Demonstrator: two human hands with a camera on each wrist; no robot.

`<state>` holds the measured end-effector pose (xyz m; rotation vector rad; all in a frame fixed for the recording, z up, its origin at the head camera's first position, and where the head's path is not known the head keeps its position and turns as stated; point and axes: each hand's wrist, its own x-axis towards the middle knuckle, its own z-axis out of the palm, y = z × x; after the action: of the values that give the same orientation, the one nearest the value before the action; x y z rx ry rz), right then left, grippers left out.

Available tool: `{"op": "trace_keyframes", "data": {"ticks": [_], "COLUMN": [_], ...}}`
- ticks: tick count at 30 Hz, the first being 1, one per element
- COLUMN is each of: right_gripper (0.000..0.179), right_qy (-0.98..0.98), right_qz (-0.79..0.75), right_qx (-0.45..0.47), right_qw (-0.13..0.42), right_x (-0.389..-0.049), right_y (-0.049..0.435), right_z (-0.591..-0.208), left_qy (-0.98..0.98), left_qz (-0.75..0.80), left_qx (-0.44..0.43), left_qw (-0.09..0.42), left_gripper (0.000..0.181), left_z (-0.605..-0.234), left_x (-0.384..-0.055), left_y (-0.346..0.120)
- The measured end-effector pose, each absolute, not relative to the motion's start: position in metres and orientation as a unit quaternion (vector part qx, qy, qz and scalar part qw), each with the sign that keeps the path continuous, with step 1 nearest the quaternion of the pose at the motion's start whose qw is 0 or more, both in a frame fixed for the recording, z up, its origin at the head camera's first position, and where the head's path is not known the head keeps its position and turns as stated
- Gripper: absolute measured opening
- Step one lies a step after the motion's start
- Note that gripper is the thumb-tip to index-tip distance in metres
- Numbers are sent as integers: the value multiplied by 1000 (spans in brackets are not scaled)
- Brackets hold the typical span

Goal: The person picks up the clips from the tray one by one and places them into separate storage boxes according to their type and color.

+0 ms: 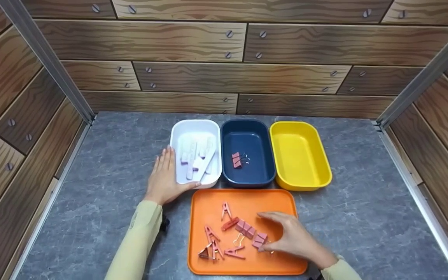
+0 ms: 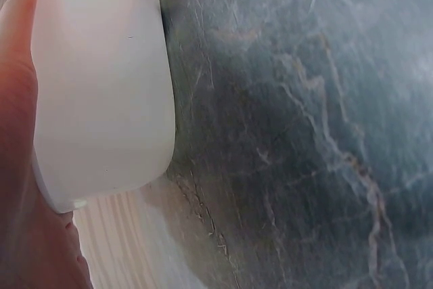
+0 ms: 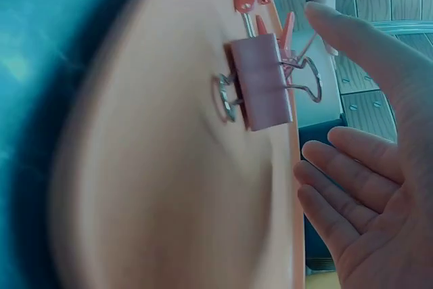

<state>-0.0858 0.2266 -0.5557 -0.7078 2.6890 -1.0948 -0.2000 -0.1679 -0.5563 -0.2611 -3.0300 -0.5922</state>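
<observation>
My left hand (image 1: pixel 165 179) rests against the outer left side of a white bin (image 1: pixel 174 132), fingers straight, thumb along its near rim. Several whitish pieces (image 1: pixel 190 161), some long and flat, lie inside that bin. Over the right part of an orange tray (image 1: pixel 247 268), my right hand (image 1: pixel 290 235) is spread with thumb and fingers apart, holding nothing. A pink binder clip (image 3: pixel 264 82) with wire handles lies close to its thumb. Beside it on the tray is another pink binder clip (image 1: pixel 245 228). Pink clothespins (image 1: pixel 235 252) lie further left, near a dark reddish binder clip (image 1: pixel 204 253).
Behind the tray, a navy bin (image 1: pixel 247 138) holds a pink binder clip (image 1: pixel 237 160). To its right stands a yellow bin (image 1: pixel 298 155). The three bins stand side by side on a grey marbled tabletop (image 1: pixel 364 202), with wood-patterned walls (image 1: pixel 193 77) around it.
</observation>
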Motion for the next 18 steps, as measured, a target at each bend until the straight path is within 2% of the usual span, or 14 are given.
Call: {"op": "trace_keyframes", "data": {"ticks": [7,18], "right_gripper": [75,57], "right_qy": [898,899], "right_qz": [-361,-364], "right_qx": [-230,-231], "right_qw": [98,81], "right_x": [-83,-86], "right_y": [230,231], "right_z": [-562,-564], "left_qy": [-979,-978], "left_qz": [-187,-188], "left_qx": [-82,-82], "left_qw": [20,21], "left_gripper": [144,143], "left_z": [-556,-556], "left_x": [-200,-200], "left_y": [-167,-167]}}
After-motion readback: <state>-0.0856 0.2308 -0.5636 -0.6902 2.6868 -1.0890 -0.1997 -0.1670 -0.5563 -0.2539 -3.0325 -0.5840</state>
